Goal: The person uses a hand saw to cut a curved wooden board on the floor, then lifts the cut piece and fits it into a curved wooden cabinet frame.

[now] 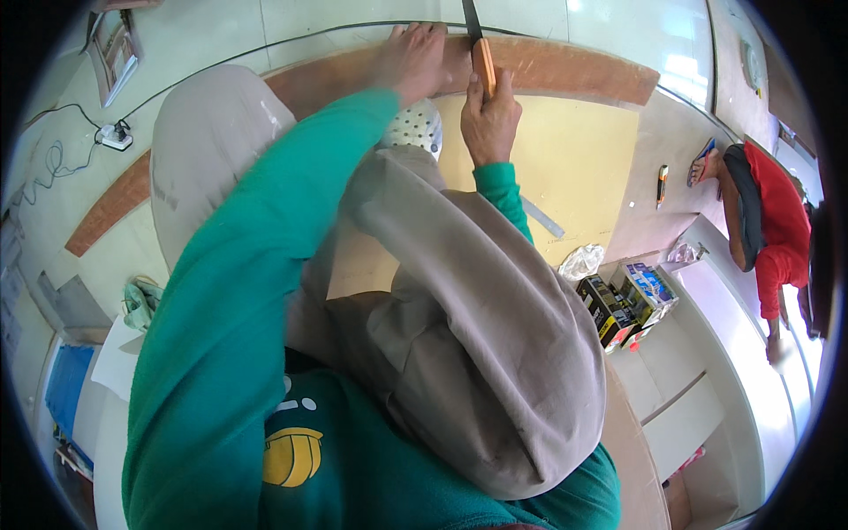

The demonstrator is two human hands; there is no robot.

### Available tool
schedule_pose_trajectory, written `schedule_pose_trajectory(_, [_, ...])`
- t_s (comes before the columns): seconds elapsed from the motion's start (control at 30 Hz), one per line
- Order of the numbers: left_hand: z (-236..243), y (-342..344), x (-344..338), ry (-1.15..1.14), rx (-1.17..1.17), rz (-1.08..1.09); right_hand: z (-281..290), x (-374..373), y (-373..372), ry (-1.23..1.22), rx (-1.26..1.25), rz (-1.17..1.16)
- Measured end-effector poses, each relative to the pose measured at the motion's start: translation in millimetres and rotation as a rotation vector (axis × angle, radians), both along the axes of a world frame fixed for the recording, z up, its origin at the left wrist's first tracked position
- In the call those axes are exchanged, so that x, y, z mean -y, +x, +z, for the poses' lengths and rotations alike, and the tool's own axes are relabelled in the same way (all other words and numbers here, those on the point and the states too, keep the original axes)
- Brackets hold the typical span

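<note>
- Labels: The boxes (618, 305) at the right carried printed panels in black, yellow, white and blue. The print was too small to read with certainty.
- Markings: A row of small marks ran along the near edge of the yellow sheet (583, 168); it was not legible. The green sweater (336, 459) bore a yellow motif on its front.
- Right hand (492, 119): The fingers were closed around the handle of a bladed tool (483, 69). The forearm rose from behind the raised knee, and the thumb and fingers pointed away from the body.
- Left hand (415, 66): The arm extended across the other knee, and the hand lay over the brown board (574, 71), fingers toward its far edge. The hand was blurred; whether it gripped anything could not be told.
- Bladed tool: The handle was orange and slim; the blade was dark and narrow. The handle stood over the board, and the blade pointed away from the person, past the far edge.
- Brown board: It was long, reddish brown and lightly scuffed, and ran crosswise beyond the yellow sheet.
- Surroundings: A utility knife (662, 185) lay on the floor (640, 216) at the right. Farther right was another person (782, 199) in red clothing.
</note>
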State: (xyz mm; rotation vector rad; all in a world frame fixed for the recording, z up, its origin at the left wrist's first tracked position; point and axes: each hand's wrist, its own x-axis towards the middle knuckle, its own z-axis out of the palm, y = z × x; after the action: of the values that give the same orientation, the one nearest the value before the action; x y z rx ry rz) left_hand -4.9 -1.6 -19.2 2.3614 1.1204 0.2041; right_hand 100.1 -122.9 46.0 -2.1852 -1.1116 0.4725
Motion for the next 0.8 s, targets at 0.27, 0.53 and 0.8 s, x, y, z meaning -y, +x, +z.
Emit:
schedule_pose_trajectory(0.27, [-2,0,6,0.041,0.015,0.018,41,191,-25,-0.267,-0.091,-0.195])
schedule_pose_trajectory(0.53, [6,0,11,0.061,0.021,0.017,2,15,-1,0.040,0.008,0.048])
schedule_pose_trajectory(0.8, [9,0,6,0.012,0.000,0.005,10,133,-8,-0.130,-0.090,-0.015])
